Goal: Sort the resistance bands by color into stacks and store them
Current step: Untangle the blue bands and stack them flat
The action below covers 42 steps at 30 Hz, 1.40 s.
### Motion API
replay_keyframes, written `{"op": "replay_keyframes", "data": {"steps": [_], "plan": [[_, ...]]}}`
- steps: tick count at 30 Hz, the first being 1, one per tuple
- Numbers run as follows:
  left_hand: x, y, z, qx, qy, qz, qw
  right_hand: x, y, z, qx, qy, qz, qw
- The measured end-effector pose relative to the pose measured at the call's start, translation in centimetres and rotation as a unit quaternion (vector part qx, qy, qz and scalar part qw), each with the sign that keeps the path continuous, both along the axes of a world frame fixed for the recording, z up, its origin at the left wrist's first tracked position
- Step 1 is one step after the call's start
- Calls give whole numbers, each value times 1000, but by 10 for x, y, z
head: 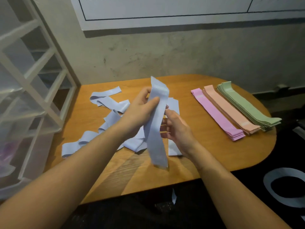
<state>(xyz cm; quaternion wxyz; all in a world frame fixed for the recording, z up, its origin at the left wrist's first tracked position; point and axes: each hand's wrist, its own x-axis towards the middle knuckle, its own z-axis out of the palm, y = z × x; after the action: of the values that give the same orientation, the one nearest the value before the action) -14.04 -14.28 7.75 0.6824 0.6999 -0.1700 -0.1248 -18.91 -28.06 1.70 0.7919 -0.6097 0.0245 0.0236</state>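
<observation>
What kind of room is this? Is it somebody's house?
Probably a small workroom or storage corner, not clearly a home. A wooden table sits against a bare, scuffed wall, beside white plastic drawers, with a printed sheet posted above.

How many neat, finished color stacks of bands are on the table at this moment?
3, side by side at the table's right end: pink stack nearest the middle, peach stack next, green stack outermost. The blue bands lie loose.

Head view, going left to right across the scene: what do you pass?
Drawer rack → loose blue bands → left hand → held blue band → right hand → pink stack → peach stack → green stack.
</observation>
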Motion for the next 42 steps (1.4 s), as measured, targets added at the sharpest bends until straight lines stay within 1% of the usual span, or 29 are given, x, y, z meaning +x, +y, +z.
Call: {"op": "replay_keyframes", "data": {"steps": [2,5,6,8,11,14,17,19,23,26,28,31,33,35,36,37,38,40,42], "plan": [[9,-13,8,-33,33,16,999,-4,-4,-6,-8,-4,24,1000],[21,-33,14,-41,41,36,998,-6,-16,-10,13,-7,27,1000],[24,-39,15,-43,46,39,997,-5,-21,-12,5,-15,23,1000],[31,-52,15,-50,57,48,996,-4,-30,-14,-43,-18,14,999],[49,-68,8,-61,85,66,992,0,-39,-23,-99,4,-7,995],[67,-81,-9,-50,97,95,989,5,-51,-37,-178,29,-35,983],[81,-90,-30,-19,110,117,987,7,-57,-44,-178,79,-40,980],[89,-93,-43,2,126,125,984,9,-60,-50,-210,104,-39,971],[98,-101,-67,34,169,127,977,13,-64,-57,-296,134,-17,946],[106,-107,-81,73,174,112,976,15,-69,-58,-350,146,-3,925],[113,-112,-90,99,169,98,976,17,-71,-60,-423,127,4,897],[121,-119,-100,162,136,76,975,19,-74,-61,-539,110,16,835],[126,-123,-105,198,106,70,972,19,-76,-60,-576,116,17,809],[129,-123,-111,227,88,74,967,18,-81,-57,-598,126,19,791],[130,-122,-115,242,78,81,964,18,-83,-56,-600,133,18,789],[132,-120,-120,255,68,90,960,18,-86,-55,-591,137,14,795],[135,-117,-125,262,63,101,958,19,-88,-53,-569,138,3,811],[135,-113,-126,254,72,124,957,25,-94,-55,-499,130,-35,856],[132,-110,-122,236,93,139,957,37,-100,-59,-453,119,-66,881]]}}
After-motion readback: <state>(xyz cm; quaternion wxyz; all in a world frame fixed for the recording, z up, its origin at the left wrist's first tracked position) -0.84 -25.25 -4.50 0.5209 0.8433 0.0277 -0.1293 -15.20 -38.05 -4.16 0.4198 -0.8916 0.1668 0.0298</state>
